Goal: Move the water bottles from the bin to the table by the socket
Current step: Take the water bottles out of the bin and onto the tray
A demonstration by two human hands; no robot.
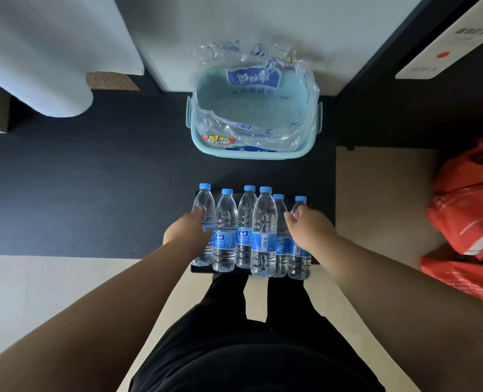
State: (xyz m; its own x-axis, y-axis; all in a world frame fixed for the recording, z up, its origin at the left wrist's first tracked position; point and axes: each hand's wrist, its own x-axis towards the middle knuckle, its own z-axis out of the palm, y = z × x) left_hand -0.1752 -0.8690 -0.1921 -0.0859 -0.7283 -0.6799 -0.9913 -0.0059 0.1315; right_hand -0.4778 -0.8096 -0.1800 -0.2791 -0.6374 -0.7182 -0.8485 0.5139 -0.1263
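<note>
Several clear water bottles point(263, 233) with blue caps and blue labels stand upright in a tight row on a small black table point(200, 268) right in front of me. My left hand point(188, 232) wraps the leftmost bottle point(204, 206). My right hand point(308, 230) grips the rightmost bottle point(300, 258). Beyond them on the dark floor sits the light blue bin point(251, 152), lined with crumpled clear plastic wrap point(277, 128) and holding no bottles.
Red plastic bags point(469, 219) lie at the right. A white panel with a red dot point(444, 49) stands at the upper right. A white curtain or sheet point(47, 66) hangs at the upper left. My dark trousers fill the bottom.
</note>
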